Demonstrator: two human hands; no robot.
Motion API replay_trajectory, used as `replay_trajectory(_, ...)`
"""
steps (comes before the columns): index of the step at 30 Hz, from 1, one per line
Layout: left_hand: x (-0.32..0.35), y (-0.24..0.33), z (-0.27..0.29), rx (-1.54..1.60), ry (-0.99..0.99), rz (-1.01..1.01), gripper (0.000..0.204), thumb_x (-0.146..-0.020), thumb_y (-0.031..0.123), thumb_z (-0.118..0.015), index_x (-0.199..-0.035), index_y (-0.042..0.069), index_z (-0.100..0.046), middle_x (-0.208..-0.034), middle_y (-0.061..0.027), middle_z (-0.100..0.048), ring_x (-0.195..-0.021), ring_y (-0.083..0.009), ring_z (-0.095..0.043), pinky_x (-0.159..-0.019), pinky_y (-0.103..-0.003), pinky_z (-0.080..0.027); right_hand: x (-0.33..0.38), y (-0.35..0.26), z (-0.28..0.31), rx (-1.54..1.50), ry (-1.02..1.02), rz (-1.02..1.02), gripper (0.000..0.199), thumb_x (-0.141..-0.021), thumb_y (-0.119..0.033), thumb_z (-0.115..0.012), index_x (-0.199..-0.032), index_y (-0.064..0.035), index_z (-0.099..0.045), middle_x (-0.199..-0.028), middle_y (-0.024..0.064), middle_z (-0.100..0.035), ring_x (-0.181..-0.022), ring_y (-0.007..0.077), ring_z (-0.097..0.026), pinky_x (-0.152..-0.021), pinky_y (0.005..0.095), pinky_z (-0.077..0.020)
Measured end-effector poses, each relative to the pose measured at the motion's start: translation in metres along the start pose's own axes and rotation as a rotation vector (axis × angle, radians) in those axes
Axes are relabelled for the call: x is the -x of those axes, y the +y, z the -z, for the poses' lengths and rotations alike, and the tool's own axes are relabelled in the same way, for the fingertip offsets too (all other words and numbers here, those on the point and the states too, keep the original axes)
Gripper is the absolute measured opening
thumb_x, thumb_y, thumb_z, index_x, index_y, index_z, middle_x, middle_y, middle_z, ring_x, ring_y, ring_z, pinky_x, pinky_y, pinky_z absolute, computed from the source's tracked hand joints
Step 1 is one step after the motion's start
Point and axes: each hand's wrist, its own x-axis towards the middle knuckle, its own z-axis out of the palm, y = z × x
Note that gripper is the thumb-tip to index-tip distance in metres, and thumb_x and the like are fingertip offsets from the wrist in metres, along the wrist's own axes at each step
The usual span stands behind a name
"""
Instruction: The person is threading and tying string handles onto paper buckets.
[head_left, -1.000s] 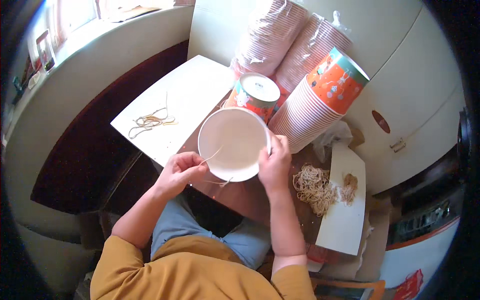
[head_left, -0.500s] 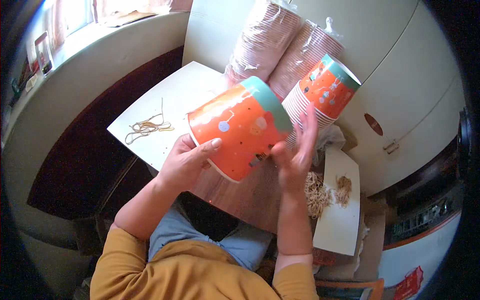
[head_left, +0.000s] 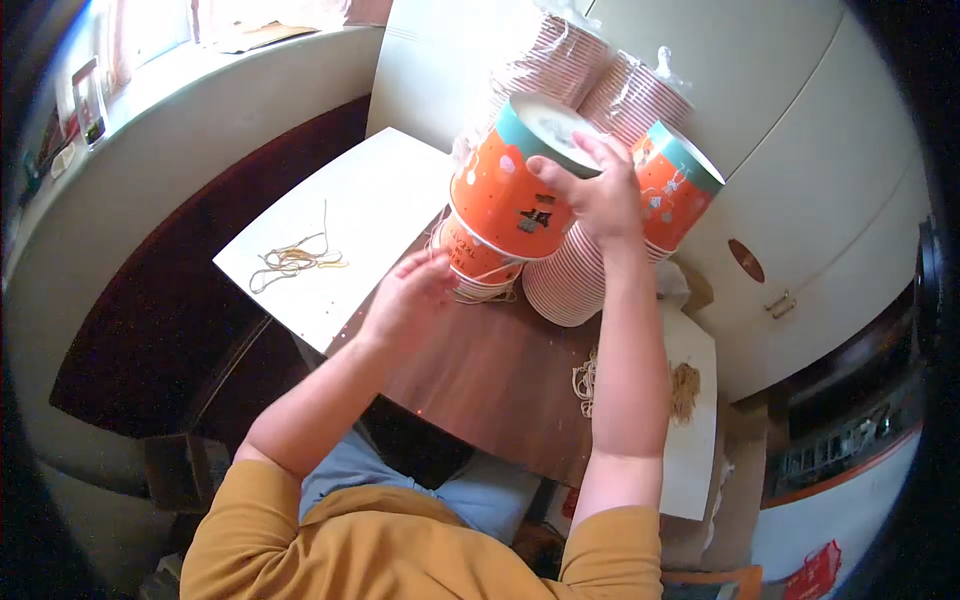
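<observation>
An orange paper bucket (head_left: 500, 195) with a teal band at its rim is tilted at the far middle of the table. My right hand (head_left: 605, 190) grips it near the teal rim, thumb on the outside wall. Directly beneath sits another orange paper bucket (head_left: 465, 250), mostly covered by the upper one, with thin cord around it. Beside this lower bucket is my left hand (head_left: 415, 290), holding nothing, its fingers loosely apart. Whether its fingertips touch the bucket or cord, I cannot tell.
To the right leans a tall stack of paper buckets (head_left: 570, 285), topped by an orange one (head_left: 680, 190). Behind stand plastic-wrapped bucket stacks (head_left: 635, 100). Loose cords (head_left: 295, 262) lie on the left white tabletop (head_left: 345, 185); cord bundles (head_left: 685, 392) lie at the right.
The held bucket has moved up and away from me, over the lower bucket. My left hand has let go of it, while my right hand now grips its rim.
</observation>
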Motion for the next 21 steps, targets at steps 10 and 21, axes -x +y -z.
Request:
replay_trajectory(10, -0.007, -0.032, 0.043, -0.155, 0.128, 0.023, 0.044, -0.088, 0.01, -0.058, -0.13, 0.002, -0.045, -0.123, -0.0084, -0.053, -0.103, -0.0184, -0.056, -0.085, -0.029, -0.046, 0.042, 0.087, -0.079, 0.543, -0.32, -0.072, 0.103, -0.056, -0.068, -0.072, -0.132, -0.0023, -0.047, -0.136, 0.0293, -0.035, -0.125, 0.0404, -0.04, -0.103, 0.0428, -0.0349)
replay_trajectory(21, -0.005, -0.024, 0.037, -0.588, -0.145, -0.076, 0.022, -0.086, 0.007, -0.063, -0.107, 0.001, -0.061, -0.097, -0.0026, -0.064, -0.09, -0.007, -0.059, -0.082, -0.023, -0.047, -0.031, 0.041, 0.1, 0.938, 0.167, -0.156, 0.058, -0.069, -0.037, -0.077, -0.116, -0.006, -0.061, -0.12, 0.0189, -0.057, -0.113, 0.0365, -0.052, -0.093, 0.0455, -0.042)
